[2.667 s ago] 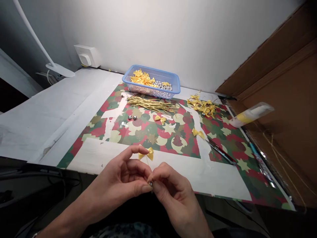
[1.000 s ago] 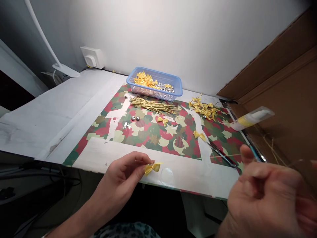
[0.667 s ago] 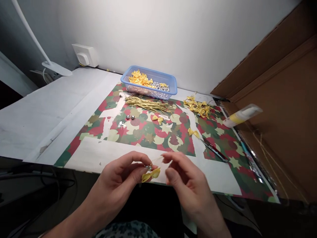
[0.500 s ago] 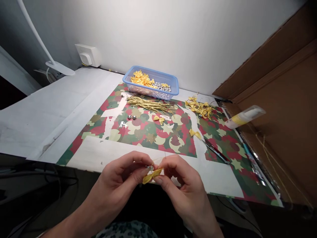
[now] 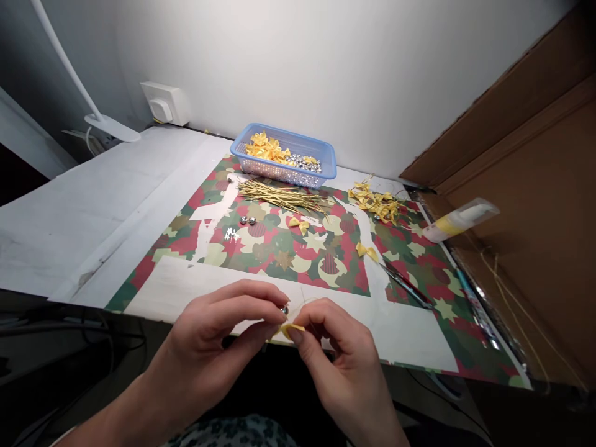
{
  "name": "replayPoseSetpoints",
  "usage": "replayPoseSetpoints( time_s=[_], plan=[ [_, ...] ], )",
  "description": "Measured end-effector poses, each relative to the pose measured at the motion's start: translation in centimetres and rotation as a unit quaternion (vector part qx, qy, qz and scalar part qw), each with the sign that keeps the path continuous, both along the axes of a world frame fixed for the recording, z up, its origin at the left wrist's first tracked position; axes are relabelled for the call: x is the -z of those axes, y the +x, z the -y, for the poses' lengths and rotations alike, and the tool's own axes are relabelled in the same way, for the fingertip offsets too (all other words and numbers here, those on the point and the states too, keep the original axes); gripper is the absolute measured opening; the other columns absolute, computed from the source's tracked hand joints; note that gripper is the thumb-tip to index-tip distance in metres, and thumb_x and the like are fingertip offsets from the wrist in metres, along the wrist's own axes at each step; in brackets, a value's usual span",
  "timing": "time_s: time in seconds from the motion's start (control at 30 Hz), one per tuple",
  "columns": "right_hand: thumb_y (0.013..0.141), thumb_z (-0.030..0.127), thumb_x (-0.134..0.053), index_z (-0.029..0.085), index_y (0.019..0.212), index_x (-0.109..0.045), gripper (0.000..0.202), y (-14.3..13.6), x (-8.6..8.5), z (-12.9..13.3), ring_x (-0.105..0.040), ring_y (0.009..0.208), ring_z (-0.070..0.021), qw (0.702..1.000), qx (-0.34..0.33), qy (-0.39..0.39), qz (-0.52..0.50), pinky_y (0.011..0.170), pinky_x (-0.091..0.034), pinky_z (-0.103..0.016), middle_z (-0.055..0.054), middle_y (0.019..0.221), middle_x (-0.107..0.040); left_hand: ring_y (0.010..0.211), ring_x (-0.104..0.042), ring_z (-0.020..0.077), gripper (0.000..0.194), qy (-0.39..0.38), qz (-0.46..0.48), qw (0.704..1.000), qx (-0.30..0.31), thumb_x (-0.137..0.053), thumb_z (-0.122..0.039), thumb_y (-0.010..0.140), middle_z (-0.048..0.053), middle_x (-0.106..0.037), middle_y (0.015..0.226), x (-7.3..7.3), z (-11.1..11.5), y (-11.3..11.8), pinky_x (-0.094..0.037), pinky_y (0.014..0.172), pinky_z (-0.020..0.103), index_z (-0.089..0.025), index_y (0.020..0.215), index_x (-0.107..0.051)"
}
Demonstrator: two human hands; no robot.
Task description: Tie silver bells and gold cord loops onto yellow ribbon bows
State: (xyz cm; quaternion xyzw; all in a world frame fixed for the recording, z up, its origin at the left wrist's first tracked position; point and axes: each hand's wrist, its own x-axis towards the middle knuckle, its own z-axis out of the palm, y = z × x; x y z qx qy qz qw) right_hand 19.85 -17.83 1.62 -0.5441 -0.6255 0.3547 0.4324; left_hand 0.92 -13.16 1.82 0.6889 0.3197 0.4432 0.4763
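Observation:
Near the table's front edge my two hands almost meet around a small yellow bow (image 5: 293, 329). My right hand (image 5: 342, 354) pinches the bow between thumb and forefinger, and a thin gold wire (image 5: 303, 299) rises beside its fingertips. The fingers of my left hand (image 5: 221, 338) are closed on a small silver bell (image 5: 284, 309) just above the bow. Part of the bow is hidden behind the fingertips. Beyond the hands, another yellow bow (image 5: 298, 225) and two silver bells (image 5: 248, 220) lie on the patterned paper (image 5: 279, 257).
A blue basket (image 5: 329, 167) with bows and bells stands by the wall, gold wires (image 5: 282, 196) in front. To the right are a pile of bows (image 5: 377, 202), a single bow (image 5: 367, 251), scissors (image 5: 407, 285) and a bottle (image 5: 460, 220). A lamp base (image 5: 112, 127) is back left.
My left hand has shifted slightly, its fingertips now higher on the bell. The bow has turned and shows less of its left side. My right hand has moved slightly down.

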Motion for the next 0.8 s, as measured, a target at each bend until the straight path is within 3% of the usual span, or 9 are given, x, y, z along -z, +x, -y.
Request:
replayPoseSetpoints(
  time_s=[0.2,0.33,0.43,0.5,0.6,0.7,0.8],
  plan=[
    [0.096,0.019,-0.057,0.021,0.084,-0.063,0.014,-0.3,0.1,-0.3,-0.055,0.068,-0.0141,0.999,0.007,-0.002,-0.034,0.059,-0.042,-0.026,0.0,0.076,-0.061,0.101,-0.074,0.0174,0.045,0.149,-0.075,0.986,0.016,-0.055,0.009,0.089,0.004,-0.076,0.111,0.1,0.7,0.0,-0.06,0.091,0.024,-0.027,0.113,-0.068],
    [0.096,0.021,-0.059,0.02,0.082,-0.064,0.015,-0.4,0.1,-0.2,-0.056,0.067,-0.0144,0.997,0.021,-0.004,-0.072,0.059,-0.044,-0.026,0.0,0.075,-0.062,0.112,-0.071,0.0204,0.063,0.198,-0.078,0.977,0.023,-0.056,0.011,0.087,0.004,-0.077,0.115,1.0,1.1,0.0,-0.056,0.105,0.032,-0.03,0.134,-0.06],
    [0.097,0.021,-0.06,0.021,0.084,-0.065,0.014,-0.4,0.3,0.0,-0.057,0.069,-0.0149,0.996,0.028,0.014,-0.088,0.06,-0.046,-0.027,-0.001,0.077,-0.063,0.12,-0.069,0.0204,0.071,0.195,-0.085,0.977,0.004,-0.058,0.011,0.086,0.003,-0.072,0.131,1.5,1.4,-0.1,-0.055,0.108,0.031,-0.036,0.139,-0.058],
    [0.098,0.019,-0.06,0.022,0.085,-0.065,0.014,-0.3,0.3,0.1,-0.058,0.07,-0.0149,0.995,0.034,0.031,-0.089,0.061,-0.046,-0.026,-0.001,0.079,-0.063,0.129,-0.064,0.0228,0.068,0.147,-0.056,0.987,-0.035,-0.059,0.008,0.088,0.003,-0.064,0.143,1.6,1.6,0.0,-0.054,0.11,0.033,-0.039,0.138,-0.06],
    [0.097,0.018,-0.06,0.023,0.086,-0.064,0.013,-0.3,0.3,0.2,-0.057,0.07,-0.0148,0.994,0.043,0.044,-0.085,0.061,-0.046,-0.026,0.0,0.079,-0.062,0.129,-0.064,0.0263,0.047,-0.027,0.036,0.997,-0.057,-0.059,-0.006,0.096,0.005,-0.067,0.137,1.4,1.7,0.3,-0.058,0.105,0.035,-0.036,0.132,-0.066],
    [0.097,0.017,-0.06,0.023,0.086,-0.064,0.013,-0.3,0.3,0.1,-0.058,0.071,-0.0154,0.995,0.047,0.05,-0.074,0.061,-0.046,-0.026,0.0,0.08,-0.062,0.107,-0.075,0.0251,0.026,-0.194,0.093,0.976,-0.015,-0.067,-0.019,0.096,0.006,-0.077,0.116,1.0,1.4,0.6,-0.065,0.089,0.029,-0.03,0.118,-0.075],
    [0.097,0.016,-0.06,0.022,0.086,-0.064,0.014,-0.2,0.4,-0.2,-0.059,0.07,-0.0153,0.996,0.044,0.06,-0.054,0.061,-0.047,-0.027,-0.001,0.079,-0.062,0.086,-0.076,0.0191,0.013,-0.237,0.086,0.968,-0.004,-0.075,-0.023,0.091,0.003,-0.079,0.099,0.7,0.7,1.0,-0.063,0.076,0.022,-0.026,0.102,-0.081]
  ],
)
